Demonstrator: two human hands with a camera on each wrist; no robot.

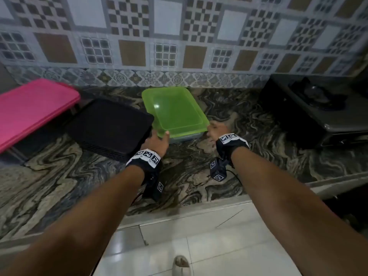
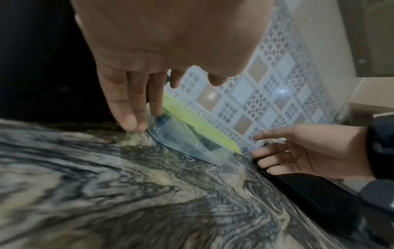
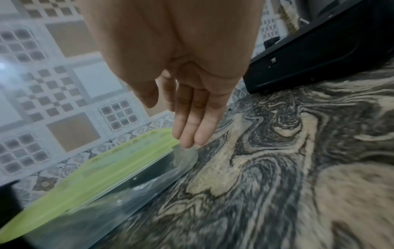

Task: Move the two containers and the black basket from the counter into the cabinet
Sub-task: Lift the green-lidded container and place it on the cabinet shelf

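A clear container with a green lid [image 1: 175, 110] sits on the marble counter [image 1: 199, 176] near the tiled wall. To its left lies the black basket [image 1: 111, 126], and further left a container with a pink lid [image 1: 33, 108]. My left hand [image 1: 157, 139] is at the green container's near left corner, thumb on the lid's edge. In the left wrist view its straight fingers [image 2: 132, 116] touch the clear wall [image 2: 187, 139]. My right hand [image 1: 216, 129] is open at the near right corner. Its fingertips [image 3: 189, 139] reach the container's corner [image 3: 185, 156].
A black stove [image 1: 318, 108] stands at the right on the counter, close to my right hand. The counter's front edge [image 1: 179, 214] runs below my wrists, with white floor tiles and a foot [image 1: 181, 265] beneath.
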